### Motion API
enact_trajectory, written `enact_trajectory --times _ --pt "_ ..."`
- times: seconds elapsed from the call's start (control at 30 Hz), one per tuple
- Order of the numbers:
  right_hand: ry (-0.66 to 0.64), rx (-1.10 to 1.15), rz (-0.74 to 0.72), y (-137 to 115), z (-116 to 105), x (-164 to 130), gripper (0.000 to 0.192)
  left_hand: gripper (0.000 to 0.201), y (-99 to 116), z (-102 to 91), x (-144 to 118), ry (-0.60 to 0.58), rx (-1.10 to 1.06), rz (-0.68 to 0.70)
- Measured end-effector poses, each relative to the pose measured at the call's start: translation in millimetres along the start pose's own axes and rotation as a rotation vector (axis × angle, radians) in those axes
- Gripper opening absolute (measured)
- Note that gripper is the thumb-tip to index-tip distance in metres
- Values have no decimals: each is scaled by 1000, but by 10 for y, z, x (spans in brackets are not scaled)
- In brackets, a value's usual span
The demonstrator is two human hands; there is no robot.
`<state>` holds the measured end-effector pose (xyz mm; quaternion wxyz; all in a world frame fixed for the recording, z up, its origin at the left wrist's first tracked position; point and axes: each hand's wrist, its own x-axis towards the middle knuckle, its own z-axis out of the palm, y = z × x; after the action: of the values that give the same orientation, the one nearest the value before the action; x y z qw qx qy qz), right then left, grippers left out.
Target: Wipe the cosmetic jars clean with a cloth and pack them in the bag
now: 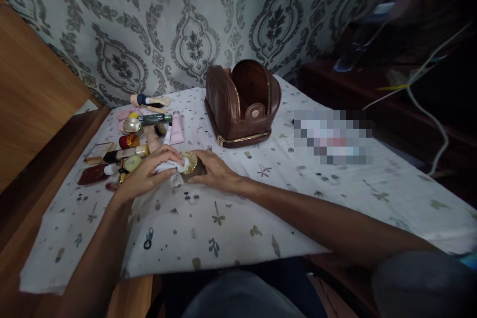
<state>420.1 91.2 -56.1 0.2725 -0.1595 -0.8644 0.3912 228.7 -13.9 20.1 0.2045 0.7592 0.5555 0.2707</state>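
Observation:
In my left hand (pixel 158 168) is a crumpled white cloth or tissue (pixel 174 171), pressed against the gold lid of a round jar (pixel 191 161). My right hand (pixel 214 173) wraps around the jar's right side and steadies it on the table. The jar's lower part is mostly hidden by my fingers. Cosmetics lie close by on the left, among them a pink tube (pixel 177 128), an amber-lidded jar (pixel 129 140) and a dark red bottle (pixel 93 174). Behind my hands stands a brown toiletry bag (pixel 242 109), its top unzipped and gaping.
A white patterned cloth (pixel 238 228) covers the table. Makeup brushes (pixel 151 101) and a green bottle (pixel 154 119) lie at the back left. A blurred-out flat item (pixel 333 138) is on the right. A wooden panel (pixel 37 94) borders the left, a patterned wall (pixel 231 15) the back.

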Motion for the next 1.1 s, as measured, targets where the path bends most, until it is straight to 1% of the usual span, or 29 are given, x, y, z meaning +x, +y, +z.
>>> enact_trajectory --times 0.17,0.33,0.43,0.5,0.6,0.67,0.8,0.87,1.0,1.1 --pt "-5 10 1 28 13 -14 63 33 -81 33 27 129 -8 -119" --pt "-32 31 -18 12 13 -40 58 37 -169 160 42 198 -112 -302" --pt "-46 74 -50 -6 9 -55 54 42 -186 224 59 257 -130 -357" --pt "-33 94 -81 -19 5 -65 52 42 -171 240 73 276 -116 -357" --pt "5 93 -124 -35 5 -75 55 39 -116 228 87 265 -101 -314" --pt "47 69 -128 -38 15 -75 56 38 -70 210 89 255 -96 -291" --pt "138 5 -129 -16 58 -61 54 37 14 189 84 213 -110 -261" --pt "170 -23 -142 1 84 -49 52 35 49 190 82 209 -112 -242" --pt "190 -40 -141 12 114 -32 43 34 106 201 80 216 -100 -216" --pt "169 -21 -142 -18 97 -41 35 32 145 206 80 218 -54 -180"
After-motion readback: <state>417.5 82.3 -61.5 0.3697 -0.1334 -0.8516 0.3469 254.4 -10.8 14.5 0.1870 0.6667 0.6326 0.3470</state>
